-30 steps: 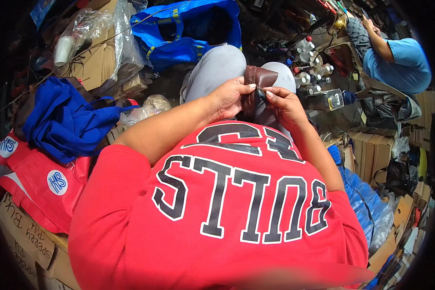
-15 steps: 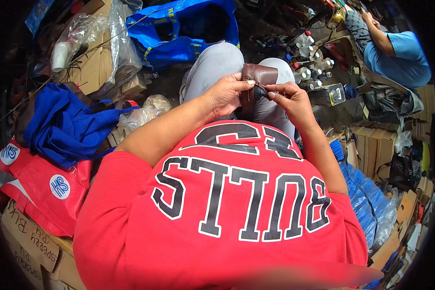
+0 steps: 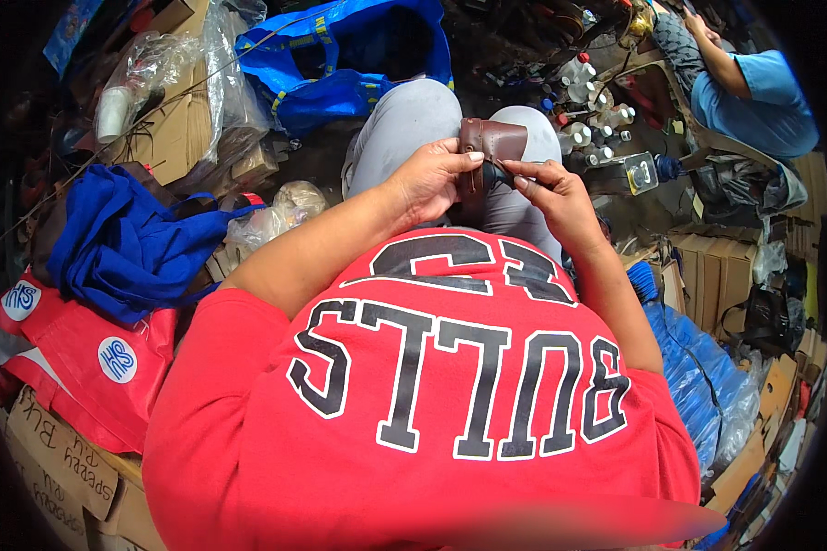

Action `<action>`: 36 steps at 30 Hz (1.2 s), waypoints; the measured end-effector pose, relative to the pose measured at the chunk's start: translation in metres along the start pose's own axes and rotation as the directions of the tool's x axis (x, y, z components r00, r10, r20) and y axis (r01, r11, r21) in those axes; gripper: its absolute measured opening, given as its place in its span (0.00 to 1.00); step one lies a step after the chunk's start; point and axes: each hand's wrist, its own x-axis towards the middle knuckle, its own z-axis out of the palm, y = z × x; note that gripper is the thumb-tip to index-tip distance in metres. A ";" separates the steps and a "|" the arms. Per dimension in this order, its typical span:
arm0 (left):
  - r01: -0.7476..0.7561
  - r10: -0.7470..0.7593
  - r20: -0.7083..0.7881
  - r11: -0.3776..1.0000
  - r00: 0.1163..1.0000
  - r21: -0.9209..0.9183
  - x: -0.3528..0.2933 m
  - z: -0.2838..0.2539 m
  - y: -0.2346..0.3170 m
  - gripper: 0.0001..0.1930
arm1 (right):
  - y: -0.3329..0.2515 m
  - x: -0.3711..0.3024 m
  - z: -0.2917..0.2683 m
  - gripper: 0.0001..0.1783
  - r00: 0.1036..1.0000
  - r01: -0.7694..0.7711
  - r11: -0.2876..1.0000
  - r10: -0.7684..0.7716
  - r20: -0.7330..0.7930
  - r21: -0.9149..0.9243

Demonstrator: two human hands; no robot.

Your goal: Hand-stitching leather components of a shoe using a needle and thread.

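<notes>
A brown leather shoe point(image 3: 492, 144) rests on my lap, above my grey trousers point(image 3: 404, 129). My left hand point(image 3: 435, 176) grips its left side, thumb on the leather. My right hand point(image 3: 556, 190) is closed on a small dark tool point(image 3: 494, 173) whose tip meets the shoe's lower edge between the two hands. My red shirt with large dark letters point(image 3: 432, 386) fills the lower middle of the view.
A blue bag point(image 3: 340, 64) lies open beyond my knees. Blue cloth point(image 3: 124, 243) and red bags point(image 3: 83, 358) are at the left, with cardboard boxes point(image 3: 170, 138) behind. Small bottles point(image 3: 588, 101) stand at the right. Another person in a blue shirt point(image 3: 753, 96) sits at the upper right.
My right hand has shifted slightly along the shoe's lower edge with the tool. The left hand keeps its hold on the shoe.
</notes>
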 end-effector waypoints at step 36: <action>0.064 -0.065 0.048 0.998 0.997 0.016 0.005 -0.010 -0.001 0.13 | 0.043 0.020 0.009 0.11 0.937 -0.349 0.546 0.184 0.297 0.762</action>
